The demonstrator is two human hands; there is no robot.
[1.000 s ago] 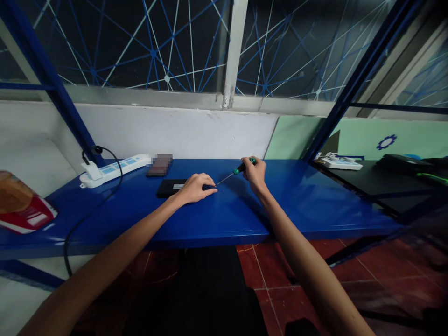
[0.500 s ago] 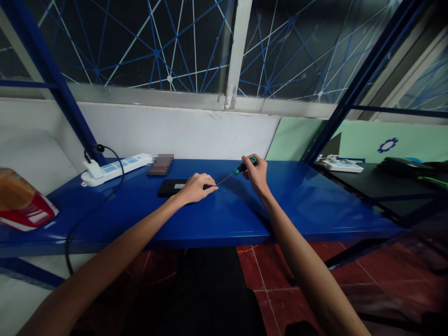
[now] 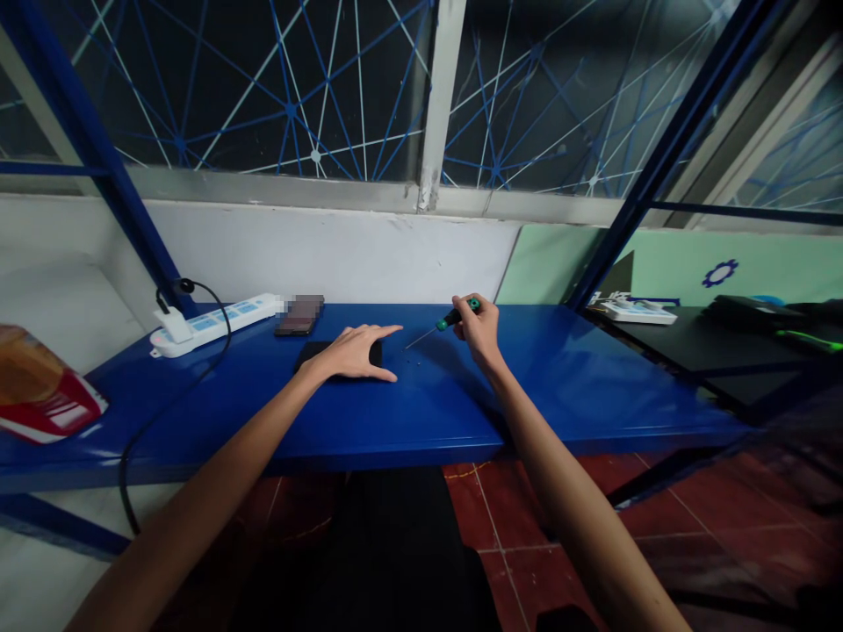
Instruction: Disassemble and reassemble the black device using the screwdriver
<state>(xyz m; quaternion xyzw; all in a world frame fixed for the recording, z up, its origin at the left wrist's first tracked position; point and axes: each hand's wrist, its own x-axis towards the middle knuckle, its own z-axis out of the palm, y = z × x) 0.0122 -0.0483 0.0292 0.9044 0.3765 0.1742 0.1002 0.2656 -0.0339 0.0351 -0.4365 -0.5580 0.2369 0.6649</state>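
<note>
My right hand (image 3: 479,329) is closed around the green-and-black handle of a screwdriver (image 3: 450,319), whose thin shaft slants down to the left toward the table. Near its tip lie a few tiny dark pieces, probably too small to name, such as the speck (image 3: 419,363). My left hand (image 3: 352,354) is over a flat black box-like device (image 3: 376,353), thumb and fingers spread wide around its right end. Much of the device is hidden beneath that hand, and I cannot tell whether the palm touches it.
On the blue table (image 3: 408,421), a white power strip (image 3: 217,326) with a black cable (image 3: 177,397) lies at the back left. Beside it rests a dark phone-like slab (image 3: 299,316). A red-and-orange package (image 3: 46,386) stands at the left edge. Blue frame posts rise on both sides.
My left hand has spread its fingers and moved left over the black device, away from the screwdriver tip. The right hand keeps hold of the screwdriver, almost unmoved.
</note>
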